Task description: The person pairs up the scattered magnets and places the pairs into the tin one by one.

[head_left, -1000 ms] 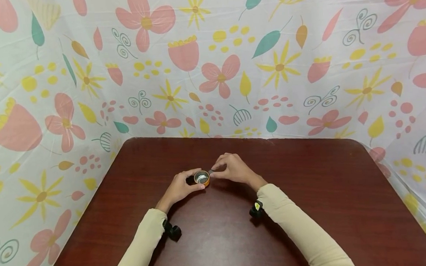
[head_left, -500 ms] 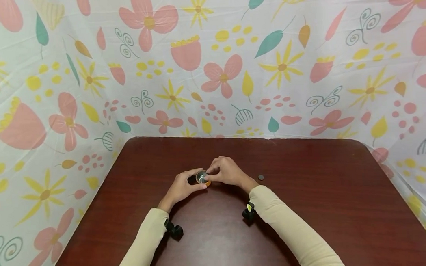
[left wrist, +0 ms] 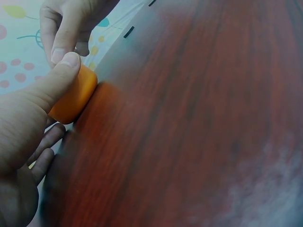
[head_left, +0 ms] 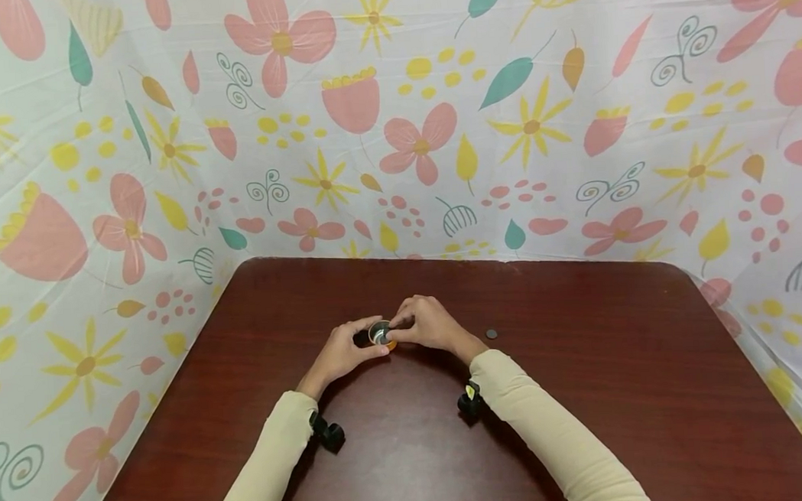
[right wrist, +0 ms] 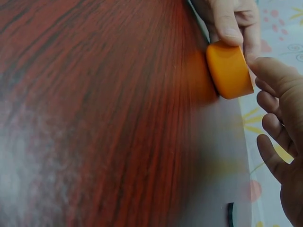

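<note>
A small round orange tin [head_left: 393, 346] with a shiny silver inside stands upright on the table, its mouth upward. My left hand [head_left: 341, 350] holds it by the side, thumb in front and fingers behind. From the right, my right hand [head_left: 425, 324] reaches over the mouth, thumb and index finger pinched together at the rim; a small grey disc shows at these fingertips, mostly hidden. In the right wrist view the tin's smooth orange wall [right wrist: 229, 71] lies between both hands. Another dark grey, coin-like disc [head_left: 492, 334] lies flat on the table beside my right wrist.
The reddish-brown wooden table [head_left: 621, 359] has rounded far corners. A white cloth with flowers and leaves [head_left: 425, 73] hangs behind it and along both sides. Black wrist cameras [head_left: 471, 399] sit under the beige sleeves.
My right hand has moved left and slightly down, taking the pinched grey disc from beside the tin to its mouth. The disc on the table has come into view. My left hand stays put.
</note>
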A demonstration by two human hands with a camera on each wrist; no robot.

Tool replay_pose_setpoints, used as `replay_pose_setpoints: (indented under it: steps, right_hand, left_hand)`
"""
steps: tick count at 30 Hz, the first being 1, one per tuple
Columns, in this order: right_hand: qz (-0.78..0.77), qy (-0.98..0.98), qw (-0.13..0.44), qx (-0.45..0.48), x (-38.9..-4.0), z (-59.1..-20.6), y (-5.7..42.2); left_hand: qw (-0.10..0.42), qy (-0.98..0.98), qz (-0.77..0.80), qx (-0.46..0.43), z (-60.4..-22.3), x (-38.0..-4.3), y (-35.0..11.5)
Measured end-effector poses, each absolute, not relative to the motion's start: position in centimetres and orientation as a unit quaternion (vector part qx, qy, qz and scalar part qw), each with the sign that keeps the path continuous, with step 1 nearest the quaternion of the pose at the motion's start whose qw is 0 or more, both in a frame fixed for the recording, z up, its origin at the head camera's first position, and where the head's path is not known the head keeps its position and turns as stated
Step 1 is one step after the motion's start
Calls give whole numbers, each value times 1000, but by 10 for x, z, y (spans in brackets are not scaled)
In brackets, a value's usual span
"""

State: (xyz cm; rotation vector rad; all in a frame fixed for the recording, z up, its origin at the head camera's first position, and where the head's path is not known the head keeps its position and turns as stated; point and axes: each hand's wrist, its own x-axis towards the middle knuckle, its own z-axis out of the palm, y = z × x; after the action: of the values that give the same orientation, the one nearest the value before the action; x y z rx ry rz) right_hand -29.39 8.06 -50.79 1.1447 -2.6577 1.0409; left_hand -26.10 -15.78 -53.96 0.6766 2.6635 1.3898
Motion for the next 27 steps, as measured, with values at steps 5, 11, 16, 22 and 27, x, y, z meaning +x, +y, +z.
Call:
replay_pose_setpoints:
  steps: [5,11,16,22,27]
  right_hand:
    - [334,-862,45,378,-294,-505,87]
    - [322,-869,56,371,-289,-492,107]
    - [323,-874,51,360,-282,-481,130]
    - [315,-888,26,333,-273,-473,161]
    - [302,-900,26,313,-265,-467,191]
  left_hand:
    - [24,866,448,219,-537,-261,-159]
    - [35,868,448,213,-536,-258,-158]
    - [46,863,456,212,-535,-257,-157]
    - [31,856,467,218,-529,-256,-157]
    - [0,854,466,232,-511,-252,-148]
